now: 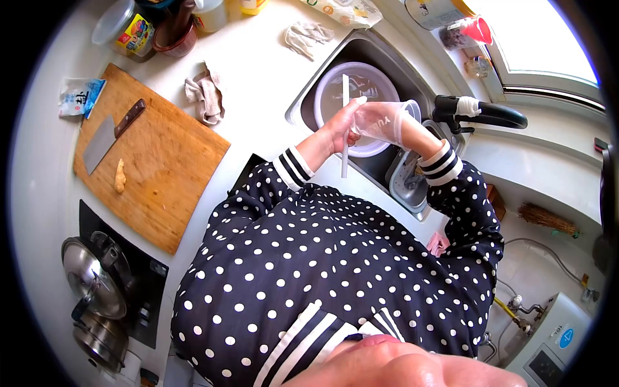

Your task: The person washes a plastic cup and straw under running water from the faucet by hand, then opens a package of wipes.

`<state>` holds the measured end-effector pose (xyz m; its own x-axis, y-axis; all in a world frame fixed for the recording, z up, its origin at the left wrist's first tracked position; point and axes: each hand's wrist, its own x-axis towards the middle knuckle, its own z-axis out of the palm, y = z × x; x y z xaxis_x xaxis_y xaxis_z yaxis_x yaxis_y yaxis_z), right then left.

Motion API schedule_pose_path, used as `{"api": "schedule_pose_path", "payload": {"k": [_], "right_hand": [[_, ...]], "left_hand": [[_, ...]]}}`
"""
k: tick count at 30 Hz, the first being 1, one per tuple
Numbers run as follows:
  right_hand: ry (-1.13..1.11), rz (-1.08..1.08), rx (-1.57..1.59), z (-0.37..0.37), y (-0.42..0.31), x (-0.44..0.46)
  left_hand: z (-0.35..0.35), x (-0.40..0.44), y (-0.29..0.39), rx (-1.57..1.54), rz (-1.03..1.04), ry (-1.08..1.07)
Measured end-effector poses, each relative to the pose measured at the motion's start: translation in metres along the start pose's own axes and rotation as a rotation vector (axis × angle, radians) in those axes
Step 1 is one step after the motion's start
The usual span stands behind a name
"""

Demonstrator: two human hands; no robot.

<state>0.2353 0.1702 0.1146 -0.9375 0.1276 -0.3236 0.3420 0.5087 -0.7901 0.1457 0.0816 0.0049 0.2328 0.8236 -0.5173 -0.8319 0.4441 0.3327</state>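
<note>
My left hand (343,126) is closed around a long white stick (345,161), which sticks out above and below the fingers. Its thumb also touches the near end of a clear plastic cup (379,122) with white lettering, tipped on its side. Most of my right hand (406,132) is covered by the cup; whether it is inside or behind, I cannot tell, and its fingers are unclear. Both hands are over a pale lilac basin (320,106) in the metal sink (298,106).
A black faucet (480,113) juts in from the right. A metal drain basket (407,174) sits beside the basin. On the left are a cutting board (174,168), a cleaver (100,143), ginger (120,176), a cloth (205,97) and a stove (151,290) with pots.
</note>
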Motion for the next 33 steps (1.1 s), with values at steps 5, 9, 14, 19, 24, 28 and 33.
{"api": "schedule_pose_path", "payload": {"k": [5,9,14,19,24,28,33], "right_hand": [[-0.315,0.283,-0.205,-0.007,0.001,0.008],[-0.193,0.223,0.003,-0.011,0.029,0.0],[-0.203,0.062,-0.068,-0.009,0.029,-0.001],[-0.202,0.166,0.126,-0.006,0.037,-0.003],[-0.233,0.218,0.166,-0.007,0.03,-0.007],[-0.175,0.274,0.393,-0.002,0.032,-0.01],[-0.065,0.401,0.751,0.005,0.039,-0.009]], "left_hand": [[-0.003,0.007,-0.005,-0.021,-0.068,-0.029],[-0.005,0.016,0.001,-0.062,-0.091,-0.041],[-0.014,0.021,0.001,-0.018,-0.12,-0.045],[-0.011,0.02,0.002,0.037,-0.096,0.057],[-0.012,0.025,-0.006,0.043,-0.136,-0.053],[-0.013,0.023,-0.004,0.035,-0.087,-0.011],[-0.016,0.021,-0.004,0.007,-0.075,-0.008]]}}
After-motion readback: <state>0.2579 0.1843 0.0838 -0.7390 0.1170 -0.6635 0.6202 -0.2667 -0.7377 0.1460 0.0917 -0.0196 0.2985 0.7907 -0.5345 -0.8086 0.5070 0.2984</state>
